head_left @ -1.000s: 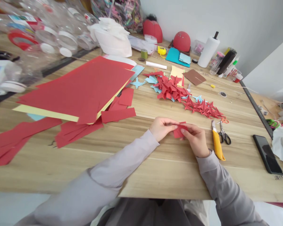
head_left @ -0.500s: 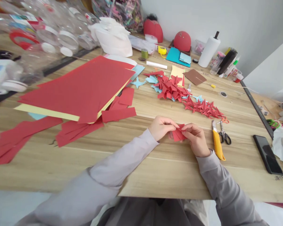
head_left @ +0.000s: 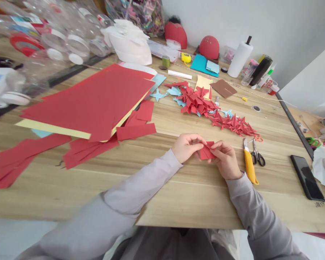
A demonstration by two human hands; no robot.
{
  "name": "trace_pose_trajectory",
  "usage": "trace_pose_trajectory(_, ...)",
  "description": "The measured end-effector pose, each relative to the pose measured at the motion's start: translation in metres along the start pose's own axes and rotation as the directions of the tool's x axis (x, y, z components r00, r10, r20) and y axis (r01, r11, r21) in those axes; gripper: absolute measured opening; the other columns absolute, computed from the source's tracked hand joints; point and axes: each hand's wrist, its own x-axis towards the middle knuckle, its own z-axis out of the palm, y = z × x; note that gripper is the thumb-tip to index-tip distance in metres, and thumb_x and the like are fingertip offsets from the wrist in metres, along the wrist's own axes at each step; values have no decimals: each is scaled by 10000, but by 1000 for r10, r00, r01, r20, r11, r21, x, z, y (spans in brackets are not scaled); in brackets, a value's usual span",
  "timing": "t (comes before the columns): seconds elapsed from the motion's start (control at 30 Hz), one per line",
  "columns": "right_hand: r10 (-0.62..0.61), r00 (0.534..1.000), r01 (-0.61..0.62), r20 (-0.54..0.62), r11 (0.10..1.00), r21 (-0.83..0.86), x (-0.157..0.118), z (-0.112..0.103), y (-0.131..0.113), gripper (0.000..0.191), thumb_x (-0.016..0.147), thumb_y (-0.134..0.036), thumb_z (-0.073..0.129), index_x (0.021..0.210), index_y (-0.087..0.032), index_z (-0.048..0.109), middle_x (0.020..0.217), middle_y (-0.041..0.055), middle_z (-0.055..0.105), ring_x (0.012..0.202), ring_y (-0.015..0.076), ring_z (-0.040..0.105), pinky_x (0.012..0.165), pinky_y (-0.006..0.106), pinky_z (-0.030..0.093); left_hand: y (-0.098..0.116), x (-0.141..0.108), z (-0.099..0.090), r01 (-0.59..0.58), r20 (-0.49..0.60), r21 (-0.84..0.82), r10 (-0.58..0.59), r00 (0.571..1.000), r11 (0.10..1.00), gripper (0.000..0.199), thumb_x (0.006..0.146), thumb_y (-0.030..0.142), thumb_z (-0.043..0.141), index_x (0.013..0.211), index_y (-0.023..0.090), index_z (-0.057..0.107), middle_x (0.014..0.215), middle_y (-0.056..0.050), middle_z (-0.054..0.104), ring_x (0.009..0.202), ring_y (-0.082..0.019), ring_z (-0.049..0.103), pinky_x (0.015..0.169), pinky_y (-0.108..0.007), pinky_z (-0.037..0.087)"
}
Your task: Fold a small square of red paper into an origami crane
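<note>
Center of frame: left hand (head_left: 188, 147) and right hand (head_left: 226, 157) both pinching small red paper (head_left: 207, 153) above table (head_left: 178, 202).

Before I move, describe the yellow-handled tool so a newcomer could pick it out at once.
On the wooden table, look between the right hand and the black phone. The tool lies there, its ridged yellow handle toward the near edge, grey end pointing away. The scissors close on its right have black finger loops; this has one thick yellow grip.
</note>
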Motion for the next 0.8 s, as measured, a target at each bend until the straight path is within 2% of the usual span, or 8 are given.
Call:
trace_pose_trajectory(0.23, 49, 999, -50, 21, 998, 42, 0, 0, -2, 88, 656, -174, 684, 641, -186, 599, 631, -16, 641, 469, 90, 570, 411, 186, 483, -4, 4, -4, 64, -11, -113, -66, 998, 991, 90, 555, 153, 608, 614, 98, 648, 481, -28, 611, 386, -157, 560, 364, -277, 480)
trace_pose_trajectory(0.37, 69, 996, -71, 50, 997, 25, -1, 1, -1, 80, 675, -191, 673, 659, -193, 595, 661, -22, 627, 500, 87, 574, 433, 189, 490, -2, 4, -6, 59, -18, -75, -60, 998, 995, 79, 556, 148, 592, 592, 106, 648, 469, -13, 598, 380, -130, 539, 356, -239, 453)
trace_pose_trajectory(0.47, 0, 998, 6, 60, 995, -99, -2, 2, -1, 34, 694, -198, 659, 688, -201, 626, 625, -33, 609, 504, 84, 563, 467, 202, 505, 0, 4, -7, 37, -18, 18, -36, 999, 999, 84, 575, 133, 560, 581, 110, 641, 425, 10, 563, 343, -101, 499, 349, -211, 425)
trace_pose_trajectory(0.6, -79, 995, 93, 66, 964, -248, -2, 1, 1, 79, 679, -192, 669, 753, -206, 691, 730, -2, 669, 584, 102, 587, 514, 218, 517, 2, 3, -6, 11, -5, 112, -10, 1000, 994, 101, 598, 120, 521, 591, 111, 622, 361, 31, 508, 297, -84, 455, 332, -188, 383)
trace_pose_trajectory(0.8, -122, 990, 111, -66, 983, -148, 1, -2, 6, 51, 669, -195, 681, 698, -227, 708, 649, -15, 681, 497, 102, 571, 502, 244, 493, 0, -1, 1, -59, 32, 27, 58, 998, 998, 142, 654, 187, 574, 777, 116, 578, 483, 26, 564, 363, -102, 523, 347, -201, 428)
